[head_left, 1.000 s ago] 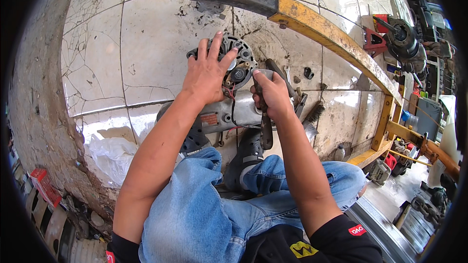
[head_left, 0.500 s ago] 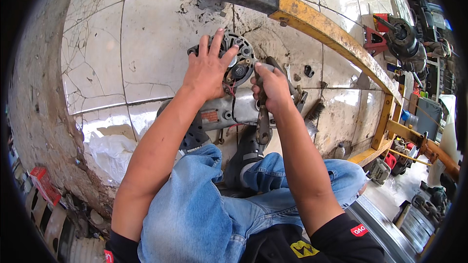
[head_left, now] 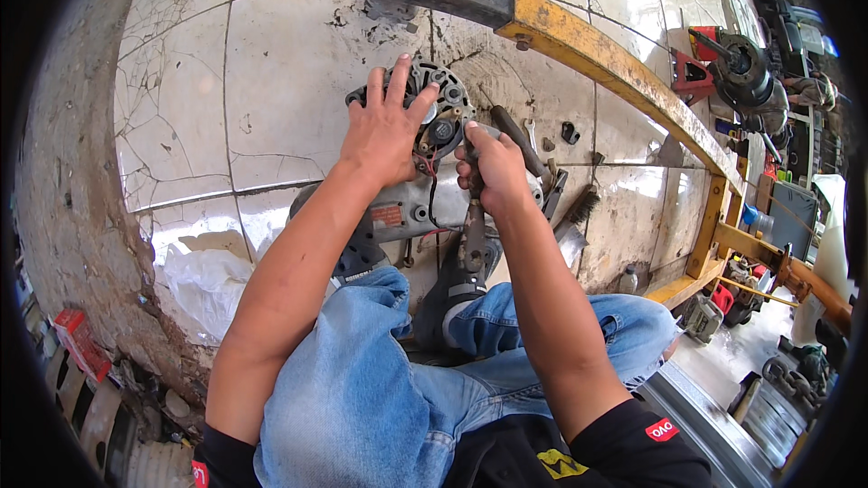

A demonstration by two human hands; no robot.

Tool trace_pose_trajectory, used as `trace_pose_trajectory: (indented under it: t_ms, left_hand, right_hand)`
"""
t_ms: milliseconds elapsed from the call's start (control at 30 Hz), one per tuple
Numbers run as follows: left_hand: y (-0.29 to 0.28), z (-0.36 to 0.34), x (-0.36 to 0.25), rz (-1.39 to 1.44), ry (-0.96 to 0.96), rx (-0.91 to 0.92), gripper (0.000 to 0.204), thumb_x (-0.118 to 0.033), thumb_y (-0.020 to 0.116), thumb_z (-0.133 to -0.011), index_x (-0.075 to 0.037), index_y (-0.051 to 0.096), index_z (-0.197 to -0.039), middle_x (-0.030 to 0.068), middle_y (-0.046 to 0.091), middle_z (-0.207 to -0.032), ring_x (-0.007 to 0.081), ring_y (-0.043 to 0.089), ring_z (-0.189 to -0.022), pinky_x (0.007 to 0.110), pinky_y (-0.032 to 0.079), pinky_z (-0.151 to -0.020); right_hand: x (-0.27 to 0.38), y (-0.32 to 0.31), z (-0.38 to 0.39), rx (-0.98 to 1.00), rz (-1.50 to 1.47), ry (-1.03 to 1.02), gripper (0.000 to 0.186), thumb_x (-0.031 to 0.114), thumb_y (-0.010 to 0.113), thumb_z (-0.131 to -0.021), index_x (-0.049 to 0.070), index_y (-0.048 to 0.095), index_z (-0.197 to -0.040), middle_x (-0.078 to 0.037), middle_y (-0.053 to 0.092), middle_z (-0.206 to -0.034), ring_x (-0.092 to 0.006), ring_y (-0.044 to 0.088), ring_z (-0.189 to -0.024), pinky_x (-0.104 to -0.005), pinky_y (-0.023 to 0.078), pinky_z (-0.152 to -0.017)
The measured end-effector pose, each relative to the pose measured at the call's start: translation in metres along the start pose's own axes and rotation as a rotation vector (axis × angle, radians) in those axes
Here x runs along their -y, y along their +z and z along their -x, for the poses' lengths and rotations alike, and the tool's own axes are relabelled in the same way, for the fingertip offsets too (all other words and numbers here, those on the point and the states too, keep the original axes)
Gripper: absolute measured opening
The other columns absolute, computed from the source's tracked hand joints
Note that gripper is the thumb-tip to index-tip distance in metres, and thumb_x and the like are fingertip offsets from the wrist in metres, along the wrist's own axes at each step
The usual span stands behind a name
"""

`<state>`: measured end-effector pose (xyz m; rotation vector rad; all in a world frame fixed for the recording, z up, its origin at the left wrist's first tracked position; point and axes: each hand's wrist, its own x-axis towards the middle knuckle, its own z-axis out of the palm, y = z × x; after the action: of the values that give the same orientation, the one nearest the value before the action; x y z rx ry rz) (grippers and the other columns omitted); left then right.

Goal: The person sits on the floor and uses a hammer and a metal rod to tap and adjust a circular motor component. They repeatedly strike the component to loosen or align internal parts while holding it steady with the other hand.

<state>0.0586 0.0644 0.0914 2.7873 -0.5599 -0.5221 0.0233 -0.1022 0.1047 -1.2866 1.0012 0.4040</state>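
A round, slotted alternator (head_left: 449, 90) rests against a silver metal cylinder body (head_left: 402, 220) with an orange label. My left hand (head_left: 384, 131) grips the alternator from above, its fingers spread across the slotted face. Thin red and black wires (head_left: 432, 183) run from the alternator down over the cylinder. My right hand (head_left: 497, 167) is closed round a long, dark, worn hand tool (head_left: 473, 239). The tool's upper end meets the alternator's right edge beside the black round part, and my fingers partly hide the contact. Its thick lower end points toward my shoe.
A yellow and black steel frame (head_left: 615, 54) arches over the right side. Right of my right hand lie a dark bar (head_left: 517, 137), a small wrench (head_left: 531, 132), a black clip (head_left: 570, 133) and a brush (head_left: 583, 206). A white plastic bag (head_left: 203, 285) lies left.
My right hand and the tool have shifted slightly left, and the tool's lower end has swung left. More of the dark bar beside the hand shows. My left hand stays on the alternator.
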Motion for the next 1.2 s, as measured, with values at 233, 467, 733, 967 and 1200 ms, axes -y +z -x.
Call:
trace_pose_trajectory:
  t_ms: [233, 467, 733, 967, 1200]
  left_hand:
    - [0.003, 0.001, 0.002, -0.003, 0.005, -0.010, 0.101, -0.018, 0.088, -0.062, -0.029, 0.039, -0.150, 0.0145, 0.013, -0.165, 0.0428, 0.022, -0.147, 0.053, 0.049, -0.098]
    - [-0.003, -0.001, 0.006, -0.011, 0.049, 0.030, 0.105, -0.017, 0.089, -0.057, -0.027, 0.039, -0.149, 0.0135, 0.015, -0.165, 0.0416, 0.024, -0.147, 0.055, 0.045, -0.105]
    - [-0.003, -0.004, 0.011, -0.056, 0.084, 0.040, 0.104, -0.018, 0.089, -0.058, -0.030, 0.039, -0.149, 0.0110, 0.013, -0.167, 0.0393, 0.022, -0.149, 0.053, 0.046, -0.103]
    - [0.001, -0.002, 0.006, -0.049, 0.053, 0.001, 0.102, -0.016, 0.087, -0.060, -0.030, 0.039, -0.149, 0.0133, 0.013, -0.166, 0.0406, 0.023, -0.147, 0.052, 0.048, -0.100]
    - [0.001, 0.002, 0.003, -0.006, 0.046, -0.021, 0.107, -0.015, 0.089, -0.054, -0.024, 0.039, -0.149, 0.0163, 0.013, -0.165, 0.0448, 0.024, -0.145, 0.055, 0.048, -0.101]
  right_hand:
    - [-0.002, -0.009, -0.005, 0.021, -0.043, -0.046, 0.025, 0.025, 0.066, -0.098, 0.006, 0.050, -0.100, -0.007, 0.061, -0.072, -0.0156, 0.055, -0.048, -0.0322, 0.043, -0.040]
    - [0.004, -0.028, -0.004, 0.031, 0.123, -0.200, 0.025, 0.024, 0.066, -0.097, 0.006, 0.051, -0.104, -0.008, 0.064, -0.077, -0.0148, 0.058, -0.052, -0.0294, 0.045, -0.044]
    - [0.002, -0.032, -0.011, -0.015, 0.371, -0.342, 0.026, 0.023, 0.071, -0.094, 0.004, 0.056, -0.102, -0.006, 0.064, -0.076, -0.0128, 0.058, -0.056, -0.0287, 0.046, -0.046]
    - [-0.005, -0.019, -0.023, -0.127, 0.399, -0.463, 0.027, 0.023, 0.072, -0.093, 0.001, 0.057, -0.098, -0.007, 0.066, -0.072, -0.0130, 0.059, -0.054, -0.0290, 0.046, -0.049]
    - [-0.025, -0.018, -0.030, -0.175, 0.532, -0.593, 0.028, 0.023, 0.072, -0.092, 0.000, 0.057, -0.096, -0.010, 0.068, -0.073, -0.0192, 0.063, -0.061, -0.0354, 0.051, -0.060]
